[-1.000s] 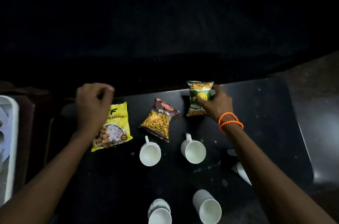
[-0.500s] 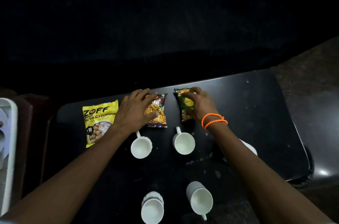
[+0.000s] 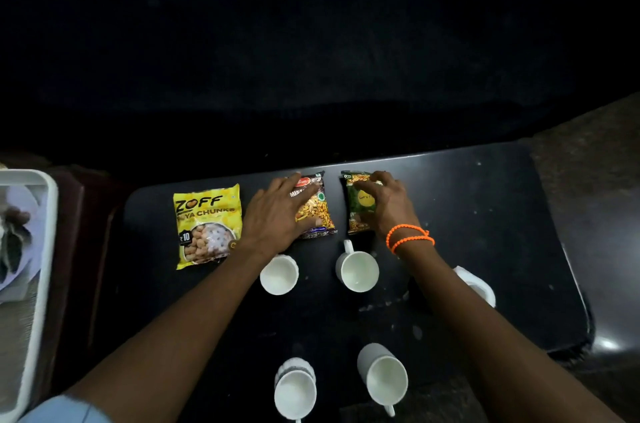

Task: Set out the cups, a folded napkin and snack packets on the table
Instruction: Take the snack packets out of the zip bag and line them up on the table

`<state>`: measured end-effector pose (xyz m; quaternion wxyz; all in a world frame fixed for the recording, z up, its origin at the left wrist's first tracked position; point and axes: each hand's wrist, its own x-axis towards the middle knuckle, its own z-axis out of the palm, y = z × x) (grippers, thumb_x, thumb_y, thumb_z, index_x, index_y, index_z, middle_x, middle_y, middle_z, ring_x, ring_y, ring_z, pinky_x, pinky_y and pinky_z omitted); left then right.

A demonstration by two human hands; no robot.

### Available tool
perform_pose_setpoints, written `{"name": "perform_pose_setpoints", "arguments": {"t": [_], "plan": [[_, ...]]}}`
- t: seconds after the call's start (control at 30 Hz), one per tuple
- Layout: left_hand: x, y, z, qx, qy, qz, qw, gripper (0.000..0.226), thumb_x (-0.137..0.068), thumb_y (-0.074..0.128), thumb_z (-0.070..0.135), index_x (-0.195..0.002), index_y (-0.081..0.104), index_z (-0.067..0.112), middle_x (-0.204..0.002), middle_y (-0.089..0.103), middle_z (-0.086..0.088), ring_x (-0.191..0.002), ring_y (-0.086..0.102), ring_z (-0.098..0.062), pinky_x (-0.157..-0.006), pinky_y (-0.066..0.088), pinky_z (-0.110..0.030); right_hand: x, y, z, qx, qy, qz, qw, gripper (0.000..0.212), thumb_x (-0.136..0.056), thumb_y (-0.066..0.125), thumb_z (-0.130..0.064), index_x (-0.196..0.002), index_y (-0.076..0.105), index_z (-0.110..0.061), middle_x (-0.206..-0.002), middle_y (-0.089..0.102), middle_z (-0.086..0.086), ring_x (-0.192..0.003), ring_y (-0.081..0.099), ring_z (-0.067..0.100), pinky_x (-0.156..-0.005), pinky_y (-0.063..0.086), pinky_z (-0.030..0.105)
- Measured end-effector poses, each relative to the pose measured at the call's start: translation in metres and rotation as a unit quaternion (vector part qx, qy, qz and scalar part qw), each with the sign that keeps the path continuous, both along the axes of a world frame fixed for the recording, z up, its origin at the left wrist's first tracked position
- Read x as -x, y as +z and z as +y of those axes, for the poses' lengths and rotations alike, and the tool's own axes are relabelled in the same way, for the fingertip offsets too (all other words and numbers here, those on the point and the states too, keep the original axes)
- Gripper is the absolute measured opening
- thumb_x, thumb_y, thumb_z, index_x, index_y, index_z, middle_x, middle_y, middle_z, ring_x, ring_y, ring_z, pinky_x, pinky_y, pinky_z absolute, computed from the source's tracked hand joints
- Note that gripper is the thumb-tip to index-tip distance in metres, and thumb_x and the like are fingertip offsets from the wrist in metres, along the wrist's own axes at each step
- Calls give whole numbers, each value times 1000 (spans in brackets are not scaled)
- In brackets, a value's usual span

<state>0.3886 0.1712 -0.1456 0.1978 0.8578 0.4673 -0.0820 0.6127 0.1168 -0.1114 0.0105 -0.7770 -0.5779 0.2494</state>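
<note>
Three snack packets lie in a row along the far edge of the black table [image 3: 485, 214]: a yellow packet [image 3: 206, 225] on the left, a dark mixture packet [image 3: 317, 211] in the middle and a green packet [image 3: 360, 204] on the right. My left hand [image 3: 277, 214] rests flat on the mixture packet with fingers spread. My right hand [image 3: 388, 204], with orange bands at the wrist, lies on the green packet, fingers curved over its top. Two white cups [image 3: 278, 273] [image 3: 358, 272] stand below the packets, two more [image 3: 295, 388] [image 3: 384, 377] nearer me. A further white cup [image 3: 476, 284] shows partly behind my right forearm.
A white tray [image 3: 41, 249] with dark and pale items stands off the table's left side. The table's right half is bare up to its rounded right edge. Beyond the far edge everything is dark.
My left hand left the yellow packet and came onto the mixture packet. Both middle and green packets were turned straight and now lie parallel under my hands.
</note>
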Motion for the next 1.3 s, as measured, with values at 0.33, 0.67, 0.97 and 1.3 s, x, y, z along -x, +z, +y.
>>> {"name": "perform_pose_setpoints", "arguments": {"t": [0.33, 0.67, 0.97, 1.3], "plan": [[133, -2, -5, -63, 148, -61, 985, 65, -101, 36, 64, -157, 47, 31, -167, 40, -8, -155, 34, -34, -114, 34, -58, 64, 9, 22, -50, 164, 5, 985, 76, -81, 83, -28, -148, 47, -31, -161, 35, 8, -145, 34, 34, -110, 46, 50], [151, -25, -27, -68, 102, 13, 992, 65, -107, 22, 57, -166, 23, 30, -175, 19, -2, -162, 17, -29, -123, 24, -51, 74, -4, 5, -76, 126, -34, 989, 61, -81, 80, -39, -137, 59, -25, -147, 50, 14, -129, 50, 36, -100, 52, 51], [172, -14, -32, -29, 116, 18, 993, 69, -106, 17, 61, -167, 16, 30, -176, 15, -1, -163, 15, -28, -123, 29, -55, 7, -2, -24, -65, -23, -65, 996, 38, -90, 74, -21, -126, 67, -12, -135, 56, 20, -125, 50, 40, -91, 56, 54], [148, -17, -32, -16, 156, -13, 988, 70, -104, 9, 61, -168, 11, 31, -177, 5, 0, -164, 4, -26, -125, 26, -55, 3, -9, -28, -51, -71, -2, 996, 53, -93, 71, -26, -142, 56, -15, -149, 45, 18, -130, 50, 40, -102, 52, 53]]}}
